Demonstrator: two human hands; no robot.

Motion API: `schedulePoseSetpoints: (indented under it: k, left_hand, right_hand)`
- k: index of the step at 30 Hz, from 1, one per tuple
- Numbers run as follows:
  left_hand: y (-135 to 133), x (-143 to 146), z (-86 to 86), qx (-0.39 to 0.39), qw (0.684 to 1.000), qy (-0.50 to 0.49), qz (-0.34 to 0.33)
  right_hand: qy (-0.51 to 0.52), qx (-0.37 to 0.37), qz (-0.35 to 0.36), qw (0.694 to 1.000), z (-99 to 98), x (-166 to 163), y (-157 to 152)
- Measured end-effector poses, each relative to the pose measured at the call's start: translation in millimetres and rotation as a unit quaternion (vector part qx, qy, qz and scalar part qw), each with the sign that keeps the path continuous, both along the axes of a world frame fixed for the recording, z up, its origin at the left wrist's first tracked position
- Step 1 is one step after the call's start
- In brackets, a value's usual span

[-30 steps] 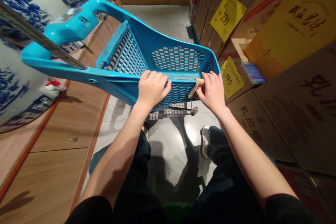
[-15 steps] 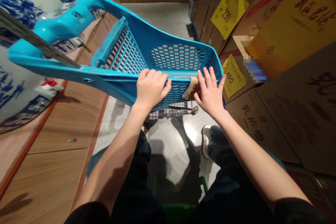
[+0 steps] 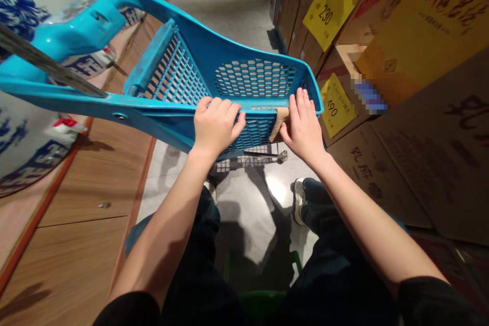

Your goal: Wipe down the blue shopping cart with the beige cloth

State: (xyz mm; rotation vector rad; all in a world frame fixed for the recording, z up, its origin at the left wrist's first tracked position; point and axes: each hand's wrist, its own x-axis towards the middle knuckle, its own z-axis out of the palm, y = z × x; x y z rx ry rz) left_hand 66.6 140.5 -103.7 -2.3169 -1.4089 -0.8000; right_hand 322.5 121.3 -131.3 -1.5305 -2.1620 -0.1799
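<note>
Grey tiled floor [image 3: 244, 25] bears stacked cardboard boxes [image 3: 382, 168] on the right

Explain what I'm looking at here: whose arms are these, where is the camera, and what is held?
No machine here: a camera worn on a person's head looks down at their own bare arms. The left hand grips the rim of a tilted bright blue plastic mesh shopping basket. The right hand lies flat-fingered on the same rim, pressing a small tan pad against it; its material is unclear. Brown cardboard boxes with yellow price tags stand on the right, blue-and-white porcelain jars on a wooden cabinet on the left.
</note>
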Motion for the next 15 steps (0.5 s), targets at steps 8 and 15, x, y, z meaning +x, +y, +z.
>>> schedulePoseSetpoints:
  k: [8, 15]
  left_hand:
    - [0.1, -0.2, -0.8, 0.005, 1.000, -0.005, 0.000]
    - [1.5, 0.3, -2.4, 0.051, 0.999, 0.010, -0.001]
  right_hand:
    - [-0.025, -0.009, 0.031, 0.999, 0.4, -14.6, -12.9]
    - [-0.010, -0.001, -0.006, 1.000, 2.4, -12.9, -6.4]
